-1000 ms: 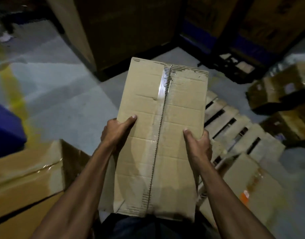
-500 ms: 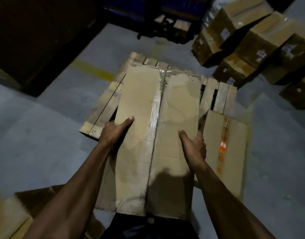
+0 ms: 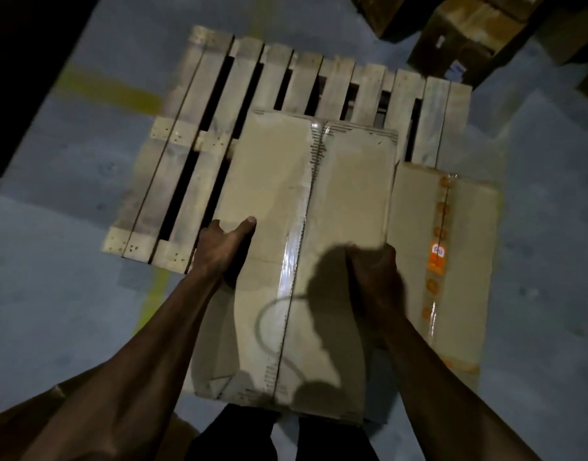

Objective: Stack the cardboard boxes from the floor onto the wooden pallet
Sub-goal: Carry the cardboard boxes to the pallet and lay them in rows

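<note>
- A long, tan cardboard box sealed with clear tape along its middle seam [image 3: 319, 201] is held in both hands, seam running away from the person, over the near part of a pale wooden slatted pallet [image 3: 279, 78].
- The left hand [image 3: 224, 249] grips the box's left side; its thumb lies flat on the top face and the other fingers curl down round the edge, out of sight.
- The right hand [image 3: 374, 277] grips the right side of the box; it lies in shadow and somewhat blurred, with the thumb on top and the fingers wrapped over the right edge.
- Whether the box's underside touches the pallet cannot be told from this view; its near end reaches past the pallet's front edge, toward the person's dark trousers [image 3: 279, 434].
- A second tan cardboard box with an orange label and orange-printed tape [image 3: 452, 261] lies flat on the right side of the pallet, just beside the held box; their long sides run next to each other.
- The pallet rests on a grey concrete floor [image 3: 53, 261] marked with a faded yellow painted line [image 3: 109, 89].
- More brown cardboard boxes [image 3: 469, 31] sit on the floor beyond the pallet's far right corner.
- A dark shadow falls across the near half of the held box.
</note>
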The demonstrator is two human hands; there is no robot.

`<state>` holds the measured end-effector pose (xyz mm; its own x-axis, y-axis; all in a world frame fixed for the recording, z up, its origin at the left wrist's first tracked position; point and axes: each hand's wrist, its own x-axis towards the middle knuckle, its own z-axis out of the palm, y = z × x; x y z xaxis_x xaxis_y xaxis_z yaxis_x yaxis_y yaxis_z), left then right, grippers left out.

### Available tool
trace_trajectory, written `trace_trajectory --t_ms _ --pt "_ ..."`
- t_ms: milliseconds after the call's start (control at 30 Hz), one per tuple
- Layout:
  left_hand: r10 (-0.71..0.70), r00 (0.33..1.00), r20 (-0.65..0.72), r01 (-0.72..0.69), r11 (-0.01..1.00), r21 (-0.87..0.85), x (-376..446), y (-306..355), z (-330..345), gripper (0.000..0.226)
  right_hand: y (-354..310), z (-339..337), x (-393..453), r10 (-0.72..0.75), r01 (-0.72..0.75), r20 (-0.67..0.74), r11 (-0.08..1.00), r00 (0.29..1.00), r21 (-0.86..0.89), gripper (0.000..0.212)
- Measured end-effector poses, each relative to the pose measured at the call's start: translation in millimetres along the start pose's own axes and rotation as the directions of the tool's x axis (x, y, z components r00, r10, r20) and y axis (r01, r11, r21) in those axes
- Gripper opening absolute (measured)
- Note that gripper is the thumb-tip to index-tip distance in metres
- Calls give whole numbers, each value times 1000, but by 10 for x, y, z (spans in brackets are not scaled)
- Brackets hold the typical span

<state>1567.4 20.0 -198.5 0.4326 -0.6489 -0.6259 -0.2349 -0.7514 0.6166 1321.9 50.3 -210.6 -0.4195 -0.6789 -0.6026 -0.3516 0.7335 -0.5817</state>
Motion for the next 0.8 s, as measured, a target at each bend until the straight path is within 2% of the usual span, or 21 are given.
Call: trace_trajectory --t_ms 100,200,300,400,533,633,800 --pt "15 1000 -17 -14 998 64 287 -14 331 88 183 135 430 8 -5 -52 998 999 66 97" --pt "12 999 -35 -8 993 119 615 -81 613 98 301 268 805 10 -6 -57 998 998 57 110" --pt "48 998 -32 -42 987 158 958 -195 862 112 369 357 1093 5 -3 -84 1000 996 28 97" --pt "79 996 -29 -72 980 186 1200 -257 1082 101 525 443 1387 3 -6 -125 1000 992 -25 87" --pt "66 998 -2 -66 988 141 1478 -370 1342 123 677 536 1648 -47 39 -164 998 985 -55 86" --pt "73 997 20 -75 986 146 1530 -366 1491 112 747 568 1791 -113 84 -234 988 966 -132 85" --pt "61 998 2 -61 991 121 1679 -491 1655 87 820 651 1931 -129 54 -289 966 949 -253 78"
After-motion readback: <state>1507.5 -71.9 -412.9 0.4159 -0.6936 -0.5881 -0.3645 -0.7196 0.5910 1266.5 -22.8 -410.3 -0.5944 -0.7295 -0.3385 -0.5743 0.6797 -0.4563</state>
